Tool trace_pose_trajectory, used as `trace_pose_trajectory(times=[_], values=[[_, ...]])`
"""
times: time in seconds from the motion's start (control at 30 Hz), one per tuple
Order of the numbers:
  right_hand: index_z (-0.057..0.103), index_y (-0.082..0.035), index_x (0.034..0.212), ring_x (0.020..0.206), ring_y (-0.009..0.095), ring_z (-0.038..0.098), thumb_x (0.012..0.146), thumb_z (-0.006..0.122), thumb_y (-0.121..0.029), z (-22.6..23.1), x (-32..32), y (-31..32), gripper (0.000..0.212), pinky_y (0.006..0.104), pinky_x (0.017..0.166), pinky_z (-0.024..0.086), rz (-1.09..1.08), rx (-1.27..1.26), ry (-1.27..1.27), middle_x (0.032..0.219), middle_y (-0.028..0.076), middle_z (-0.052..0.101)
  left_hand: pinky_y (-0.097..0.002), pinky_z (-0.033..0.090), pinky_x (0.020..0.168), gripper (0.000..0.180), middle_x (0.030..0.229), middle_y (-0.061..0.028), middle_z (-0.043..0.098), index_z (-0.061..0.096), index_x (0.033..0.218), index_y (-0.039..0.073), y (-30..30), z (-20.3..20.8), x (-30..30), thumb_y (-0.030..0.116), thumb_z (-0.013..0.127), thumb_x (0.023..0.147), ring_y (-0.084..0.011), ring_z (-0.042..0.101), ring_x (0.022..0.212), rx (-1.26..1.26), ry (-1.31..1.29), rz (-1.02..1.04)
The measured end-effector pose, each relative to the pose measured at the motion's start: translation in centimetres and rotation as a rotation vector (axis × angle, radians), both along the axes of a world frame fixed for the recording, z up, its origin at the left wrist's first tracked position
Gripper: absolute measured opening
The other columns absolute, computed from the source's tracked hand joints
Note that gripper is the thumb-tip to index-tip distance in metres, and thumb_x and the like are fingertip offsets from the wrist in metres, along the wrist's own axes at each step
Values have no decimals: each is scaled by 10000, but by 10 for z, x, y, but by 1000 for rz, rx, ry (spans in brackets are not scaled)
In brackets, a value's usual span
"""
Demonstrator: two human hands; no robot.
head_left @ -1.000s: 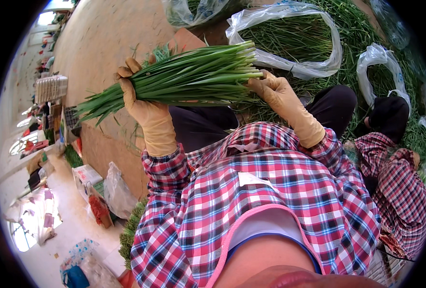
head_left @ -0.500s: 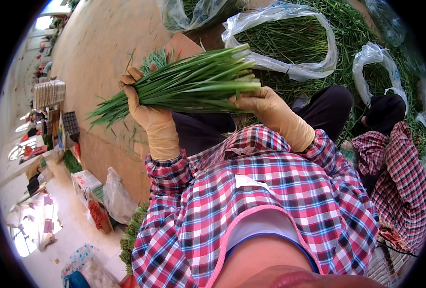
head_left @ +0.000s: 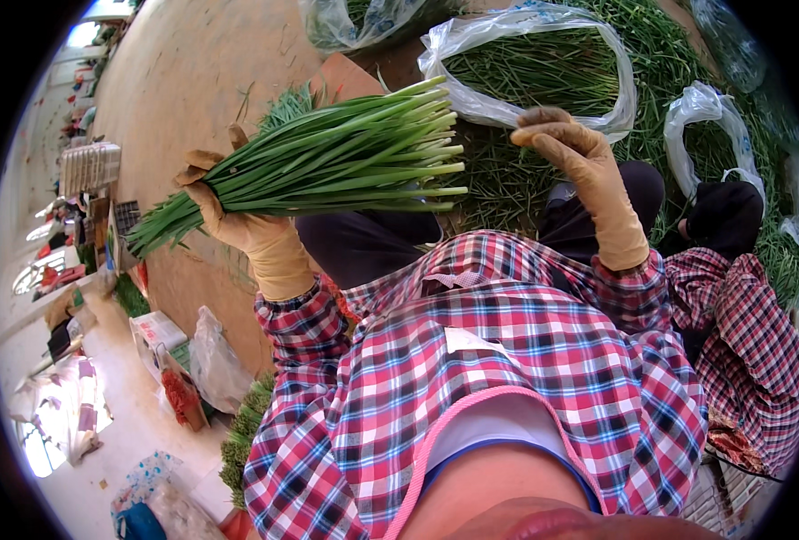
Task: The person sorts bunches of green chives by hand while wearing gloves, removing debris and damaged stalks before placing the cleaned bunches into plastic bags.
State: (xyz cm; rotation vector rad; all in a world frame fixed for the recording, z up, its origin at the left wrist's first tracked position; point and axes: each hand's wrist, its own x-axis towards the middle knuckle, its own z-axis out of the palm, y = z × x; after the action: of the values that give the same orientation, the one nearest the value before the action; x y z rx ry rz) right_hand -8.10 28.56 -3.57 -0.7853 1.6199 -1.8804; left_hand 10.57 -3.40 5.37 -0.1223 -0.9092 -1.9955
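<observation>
My left hand (head_left: 237,220), in a tan glove, is closed round a bunch of garlic chives (head_left: 336,153) near its leafy end. The long green leaves trail off to the left, while the pale cut ends fan out to the right, above my lap. My right hand (head_left: 579,162), gloved likewise, is up to the right of those ends and apart from them. Its fingers are bent together in a pinch; whatever may be between them is too small or hidden to make out. Behind the bunch lies a smaller clump of chives (head_left: 287,110).
An open clear plastic bag (head_left: 435,63) of greens lies beyond my right hand, amid loose greens (head_left: 507,184). Another bag (head_left: 674,135) stands farther right, beside a person in a checked sleeve (head_left: 750,333). At left are a white plastic bag (head_left: 219,360) and a stacked pale bundle (head_left: 90,168).
My right hand has let go of the cut ends and moved up and to the right. My left hand has shifted left and slightly down with the chives.
</observation>
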Motion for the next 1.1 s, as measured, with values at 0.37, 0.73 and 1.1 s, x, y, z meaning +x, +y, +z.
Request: trace_pose_trajectory(times=[0.37, 0.73, 1.1], values=[[706, -49, 1086, 1122, 177, 564, 794, 788, -100, 2, 37, -54, 308, 316, 963, 469, 80, -225, -269, 1191, 46, 564, -604, 298, 1103, 142, 1063, 46, 693, 668, 1045, 178, 17, -1, -6, 218, 549, 978, -156, 615, 1123, 8, -49, -38], [728, -151, 1067, 1170, 288, 480, 787, 781, -140, 17, 25, -52, 284, 413, 992, 370, 98, -218, 584, 1233, 92, 588, -569, 285, 1126, 147, 1096, -31, 619, 616, 1040, 141, 20, -22, -19, 219, 498, 1001, -167, 591, 1086, -81, -182, -111], [779, -84, 846, 1041, 253, 584, 739, 799, -216, -8, -42, 37, 170, 381, 851, 497, 538, 135, 115, 1096, 112, 633, -560, 313, 1120, 138, 1109, -37, 642, 625, 988, 136, -14, -26, 0, 226, 521, 988, -202, 595, 1096, 238, -232, 67]])
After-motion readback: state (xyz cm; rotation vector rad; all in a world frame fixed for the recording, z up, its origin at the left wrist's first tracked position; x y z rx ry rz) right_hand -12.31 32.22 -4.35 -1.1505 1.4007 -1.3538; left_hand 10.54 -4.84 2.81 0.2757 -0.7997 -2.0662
